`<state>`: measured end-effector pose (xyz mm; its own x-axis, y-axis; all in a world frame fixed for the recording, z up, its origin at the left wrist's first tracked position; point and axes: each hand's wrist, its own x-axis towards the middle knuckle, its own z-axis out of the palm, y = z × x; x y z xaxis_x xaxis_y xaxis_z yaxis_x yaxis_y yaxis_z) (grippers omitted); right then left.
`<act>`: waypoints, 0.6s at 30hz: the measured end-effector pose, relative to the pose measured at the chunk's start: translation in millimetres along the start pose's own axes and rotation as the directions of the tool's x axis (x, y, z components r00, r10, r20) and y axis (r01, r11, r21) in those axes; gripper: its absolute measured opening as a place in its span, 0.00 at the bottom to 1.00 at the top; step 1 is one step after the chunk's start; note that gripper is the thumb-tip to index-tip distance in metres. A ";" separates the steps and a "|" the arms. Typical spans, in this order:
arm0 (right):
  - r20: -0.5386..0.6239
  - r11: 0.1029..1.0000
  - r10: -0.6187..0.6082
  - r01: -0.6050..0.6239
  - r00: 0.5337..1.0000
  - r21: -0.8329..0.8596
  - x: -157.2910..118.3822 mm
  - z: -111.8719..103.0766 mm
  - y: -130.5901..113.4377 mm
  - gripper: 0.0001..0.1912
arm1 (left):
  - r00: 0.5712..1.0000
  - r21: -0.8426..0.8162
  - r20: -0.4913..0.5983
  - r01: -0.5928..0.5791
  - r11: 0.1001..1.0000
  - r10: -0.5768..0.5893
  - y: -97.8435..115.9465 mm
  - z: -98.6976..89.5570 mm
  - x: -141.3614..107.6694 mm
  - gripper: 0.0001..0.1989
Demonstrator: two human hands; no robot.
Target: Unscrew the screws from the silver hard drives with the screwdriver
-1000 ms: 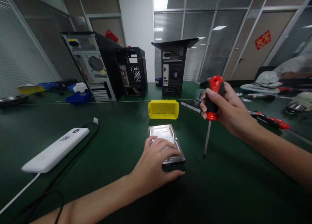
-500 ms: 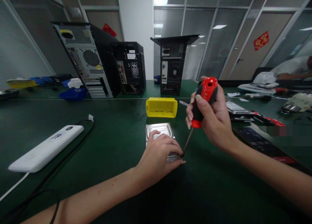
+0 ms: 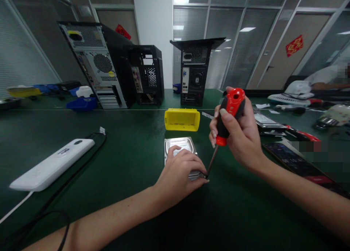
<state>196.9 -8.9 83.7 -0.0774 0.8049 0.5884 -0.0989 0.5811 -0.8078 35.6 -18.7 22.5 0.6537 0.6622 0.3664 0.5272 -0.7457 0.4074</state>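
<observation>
A silver hard drive (image 3: 178, 141) lies on the green table, partly covered by my left hand (image 3: 182, 171). The fingers of that hand curl over the drive, and its thumb and a fingertip come close together at the near right corner. My right hand (image 3: 239, 130) is wrapped round the red and black handle of a screwdriver (image 3: 213, 161), thumb along the handle. The shaft slants down and left, its tip at that corner between my left fingertips. Whether a screw sits under the tip is too small to tell.
Behind the drive stands a yellow bin (image 3: 182, 129). Computer cases (image 3: 194, 70) line the back. A white power strip (image 3: 54, 163) with cables lies left. At right are a phone (image 3: 295, 163), another drive (image 3: 268, 121) and red-handled pliers (image 3: 302, 133); a person sits beyond.
The screwdriver and the fingertips of my left hand have shifted very slightly right. Both hands keep their hold, and the drive looks unmoved on the table.
</observation>
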 end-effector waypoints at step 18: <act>-0.031 1.000 -0.018 0.017 0.999 -0.015 2.6 -0.5 -1.5 0.26 | 0.999 -0.020 -0.034 -0.020 1.000 0.019 -3.5 3.1 0.1 0.05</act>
<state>197.3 -7.7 86.4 -0.0448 0.7977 0.6013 -0.0856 0.5967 -0.7979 35.6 -16.3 18.5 0.6447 0.6499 0.4024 0.5029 -0.7571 0.4169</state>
